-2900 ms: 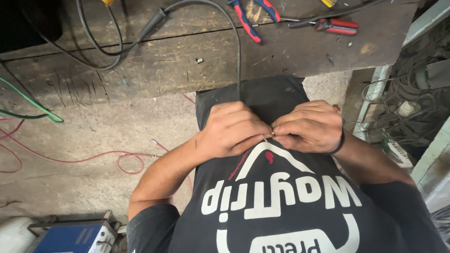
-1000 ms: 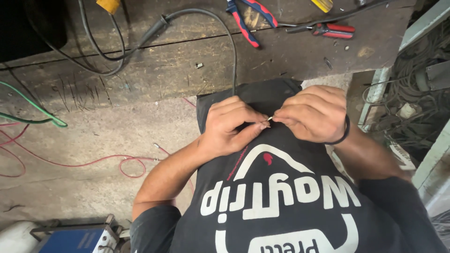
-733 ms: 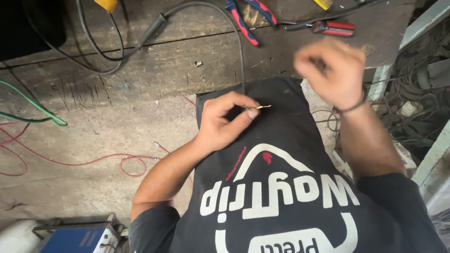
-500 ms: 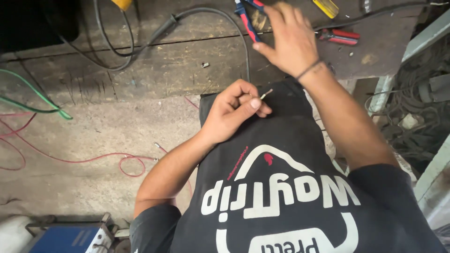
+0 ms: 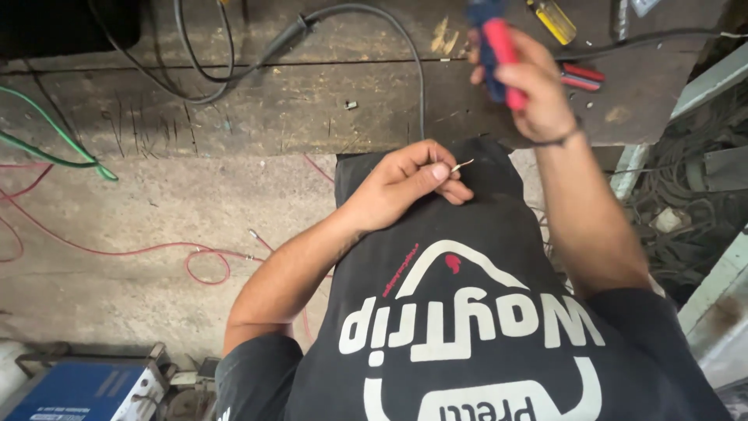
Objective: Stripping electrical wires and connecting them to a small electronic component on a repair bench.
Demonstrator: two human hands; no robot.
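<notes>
Here I saw the left hand held low against the front of the black shirt, thumb and forefinger pinched shut on a short bare wire end that poked out to the right of the fingertips. The right hand was raised over the far edge of the wooden workbench, its fingers wrapped tight around the red and blue handles of a pair of pliers; the tool was blurred, so I could not tell whether its nose was open or closed. I judged the step in hand to be fetching the tool to work on that wire end, with hand and wire well apart. The next move, I reckoned, would call for bringing the pliers down to the pinched tip and lining them up squarely while the left hand kept the wire steady. A yellow screwdriver and a second red-handled tool lay on the bench just beside.
</notes>
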